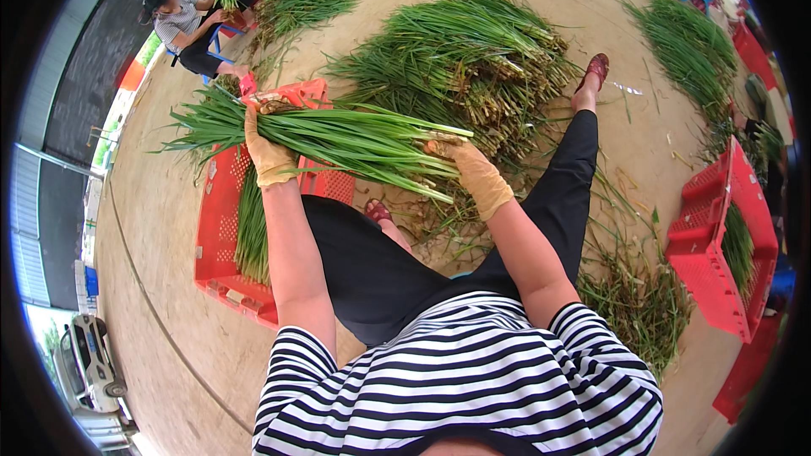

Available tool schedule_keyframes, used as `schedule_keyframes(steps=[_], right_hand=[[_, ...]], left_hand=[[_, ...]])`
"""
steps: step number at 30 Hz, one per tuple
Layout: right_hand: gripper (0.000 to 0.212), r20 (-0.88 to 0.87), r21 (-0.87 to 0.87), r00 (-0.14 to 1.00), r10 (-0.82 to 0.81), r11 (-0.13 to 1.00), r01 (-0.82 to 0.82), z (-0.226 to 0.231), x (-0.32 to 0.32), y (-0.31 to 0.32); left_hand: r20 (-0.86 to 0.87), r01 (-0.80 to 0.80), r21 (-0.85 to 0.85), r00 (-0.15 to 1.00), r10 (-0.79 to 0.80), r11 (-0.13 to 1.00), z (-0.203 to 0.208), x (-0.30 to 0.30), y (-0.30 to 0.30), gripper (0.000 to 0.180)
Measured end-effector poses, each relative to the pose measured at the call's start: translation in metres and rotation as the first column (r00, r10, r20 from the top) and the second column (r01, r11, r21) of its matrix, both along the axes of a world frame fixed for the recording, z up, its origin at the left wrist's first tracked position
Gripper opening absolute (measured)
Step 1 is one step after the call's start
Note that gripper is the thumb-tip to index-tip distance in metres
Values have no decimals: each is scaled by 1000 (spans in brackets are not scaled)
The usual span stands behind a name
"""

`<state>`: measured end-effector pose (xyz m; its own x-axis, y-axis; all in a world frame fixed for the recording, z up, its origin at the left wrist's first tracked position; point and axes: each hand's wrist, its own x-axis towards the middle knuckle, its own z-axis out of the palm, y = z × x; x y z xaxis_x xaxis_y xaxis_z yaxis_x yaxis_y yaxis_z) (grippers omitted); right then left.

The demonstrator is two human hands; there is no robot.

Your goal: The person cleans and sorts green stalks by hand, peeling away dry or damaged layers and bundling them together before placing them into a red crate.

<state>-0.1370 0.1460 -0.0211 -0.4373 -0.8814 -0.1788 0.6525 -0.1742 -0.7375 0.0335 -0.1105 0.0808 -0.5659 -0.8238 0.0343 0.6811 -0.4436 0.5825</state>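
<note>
Twelve o'clock is straight ahead of the wearer. Nearest is the wearer's striped shirt [456,371], with black trousers [372,279] beyond it, the legs spread apart.

A bunch of green stalks [346,139] is held up in front of the lap at eleven o'clock, pale cut ends toward the right, leafy tips toward the left. The left hand [270,159], in a tan glove, is between ten and eleven, gripping the bunch in its leafy part; how far its fingers wrap underneath cannot be told. The right hand [479,176], gloved alike, is between twelve and one, its fingers closed around the pale ends, partly hidden.

Near ten o'clock, under the leafy end, stands a red crate [215,228] with more stalks [252,232] inside. A dark red shoe [378,209] shows below the bunch, between eleven and twelve; the other shoe [596,69] is farther out at one.

Past the bunch, a big heap of stalks [473,51] lies on the floor at twelve. Loose plant scraps [638,308] lie at three, with another red crate [705,211] beyond them, tipped over.

Farther off, a seated co-worker [182,25] holds stalks between ten and eleven, and a car [87,361] stands between eight and nine.
</note>
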Motion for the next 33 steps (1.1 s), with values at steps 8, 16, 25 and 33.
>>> schedule_keyframes(steps=[8, 16, 25, 33], right_hand=[[23, 248, -431, 963, -109, 877, 211, -23, -34, 38], [26, -392, -59, 906, -162, 987, 151, 14, -19, 19], [17, -281, 51, 948, -148, 984, 169, -16, -28, 10], [38, -745, 493, 654, 131, 769, 408, -82, -52, 53]], left_hand=[[-2, -181, 15, 984, 181, 983, 22, 4, 15, 15], [-1, -121, -25, 993, 121, 992, 11, 6, 8, 21], [-4, -47, 30, 999, 47, 998, 18, -4, 21, 15], [-167, 169, 4, 972, -166, 986, 21, -4, 20, 13]])
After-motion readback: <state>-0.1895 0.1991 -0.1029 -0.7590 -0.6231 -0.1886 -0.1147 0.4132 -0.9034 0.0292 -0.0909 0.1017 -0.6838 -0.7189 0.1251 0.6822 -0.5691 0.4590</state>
